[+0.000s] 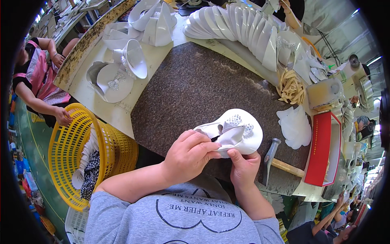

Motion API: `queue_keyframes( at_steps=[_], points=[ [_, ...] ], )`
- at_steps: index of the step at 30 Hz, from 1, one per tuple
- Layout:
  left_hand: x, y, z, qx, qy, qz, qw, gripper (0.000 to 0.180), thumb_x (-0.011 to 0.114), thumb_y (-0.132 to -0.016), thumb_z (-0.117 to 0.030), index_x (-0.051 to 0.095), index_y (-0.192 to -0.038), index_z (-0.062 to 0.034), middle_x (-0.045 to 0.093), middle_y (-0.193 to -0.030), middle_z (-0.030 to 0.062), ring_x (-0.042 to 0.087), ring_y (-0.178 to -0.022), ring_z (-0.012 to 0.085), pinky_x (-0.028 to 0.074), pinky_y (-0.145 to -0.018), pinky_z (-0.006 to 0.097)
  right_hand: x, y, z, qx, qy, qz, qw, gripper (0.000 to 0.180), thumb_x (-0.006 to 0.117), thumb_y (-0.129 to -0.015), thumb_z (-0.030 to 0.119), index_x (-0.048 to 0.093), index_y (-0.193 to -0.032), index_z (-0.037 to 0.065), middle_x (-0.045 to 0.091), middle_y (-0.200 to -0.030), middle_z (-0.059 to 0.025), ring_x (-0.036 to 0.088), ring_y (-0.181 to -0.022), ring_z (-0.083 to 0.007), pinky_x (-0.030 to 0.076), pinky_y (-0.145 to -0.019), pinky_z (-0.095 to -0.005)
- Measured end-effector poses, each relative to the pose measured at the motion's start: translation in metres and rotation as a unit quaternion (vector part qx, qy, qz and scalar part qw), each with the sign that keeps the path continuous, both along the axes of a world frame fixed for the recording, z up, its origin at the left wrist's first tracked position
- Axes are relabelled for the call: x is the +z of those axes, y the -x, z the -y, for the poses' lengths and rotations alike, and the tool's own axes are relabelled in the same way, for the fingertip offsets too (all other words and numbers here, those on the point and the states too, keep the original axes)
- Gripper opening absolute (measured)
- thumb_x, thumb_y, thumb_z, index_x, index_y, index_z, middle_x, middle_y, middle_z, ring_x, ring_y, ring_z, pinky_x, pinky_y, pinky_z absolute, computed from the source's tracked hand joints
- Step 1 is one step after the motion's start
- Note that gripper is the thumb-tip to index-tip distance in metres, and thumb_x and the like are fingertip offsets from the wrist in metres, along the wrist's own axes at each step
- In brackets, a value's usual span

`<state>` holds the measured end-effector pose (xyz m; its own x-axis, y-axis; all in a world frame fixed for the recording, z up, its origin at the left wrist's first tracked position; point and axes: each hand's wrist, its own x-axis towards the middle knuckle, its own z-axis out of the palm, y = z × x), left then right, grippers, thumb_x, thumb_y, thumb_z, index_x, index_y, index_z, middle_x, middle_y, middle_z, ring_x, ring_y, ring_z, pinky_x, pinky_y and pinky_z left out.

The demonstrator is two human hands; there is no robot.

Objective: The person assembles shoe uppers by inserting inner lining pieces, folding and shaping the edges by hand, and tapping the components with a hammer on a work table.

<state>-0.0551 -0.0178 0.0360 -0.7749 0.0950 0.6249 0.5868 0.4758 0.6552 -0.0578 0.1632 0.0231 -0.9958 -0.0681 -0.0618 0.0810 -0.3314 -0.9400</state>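
Both my hands hold a glossy white shoe upper over the near edge of the dark stone slab. A sparkling bow-shaped ornament sits on its rounded part. My left hand is closed, its fingers pinching the folded strap side of the upper. With its thumb on top and fingers beneath, my right hand grips the near edge. The hidden fingertips cannot be made out. Just right of this hand lies a hammer, metal head towards me and wooden handle pointing right.
White uppers stand at the far left; a long nested row curves along the back. On the right are tan strips, thin white pieces and a red box. A yellow basket stands left, beside another person.
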Motion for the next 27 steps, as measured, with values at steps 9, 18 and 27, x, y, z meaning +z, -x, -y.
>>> queue_keyframes(
  at_steps=[9, 18, 27],
  points=[
    [0.002, 0.003, 0.007, -0.023, 0.003, 0.074, 0.997, 0.011, 0.072, -0.080, -0.008, 0.067, -0.089, -0.0053, 0.059, -0.079, 0.0073, 0.058, -0.072, 0.0262, 0.046, -0.065, 0.036, 0.009, 0.018, -0.005, -0.003, 0.007, 0.036, 0.999, 0.032, 0.079, -0.082, 0.008, 0.065, -0.110, 0.000, 0.070, -0.104, -0.0073, 0.065, -0.095, -0.0134, 0.050, -0.088, -0.0284],
    [0.008, 0.004, 0.008, -0.070, 0.114, 0.107, 0.985, 0.014, 0.070, -0.084, -0.017, 0.064, -0.075, -0.0074, 0.054, -0.069, 0.0072, 0.055, -0.062, 0.0270, 0.045, -0.057, 0.039, 0.012, 0.022, 0.005, 0.030, -0.029, -0.044, 0.998, 0.027, 0.075, -0.084, 0.004, 0.065, -0.109, 0.000, 0.069, -0.103, -0.0063, 0.064, -0.093, -0.0126, 0.050, -0.086, -0.0283],
    [0.036, 0.012, 0.015, -0.156, -0.078, 0.349, 0.921, 0.033, 0.055, -0.099, -0.031, 0.067, -0.088, -0.0027, 0.067, -0.080, 0.0073, 0.066, -0.069, 0.0228, 0.052, -0.062, 0.036, 0.031, 0.034, 0.001, 0.052, -0.211, -0.203, 0.955, 0.044, 0.083, -0.076, 0.011, 0.060, -0.113, 0.002, 0.064, -0.093, -0.0079, 0.063, -0.082, -0.0146, 0.050, -0.078, -0.0270]
  ],
)
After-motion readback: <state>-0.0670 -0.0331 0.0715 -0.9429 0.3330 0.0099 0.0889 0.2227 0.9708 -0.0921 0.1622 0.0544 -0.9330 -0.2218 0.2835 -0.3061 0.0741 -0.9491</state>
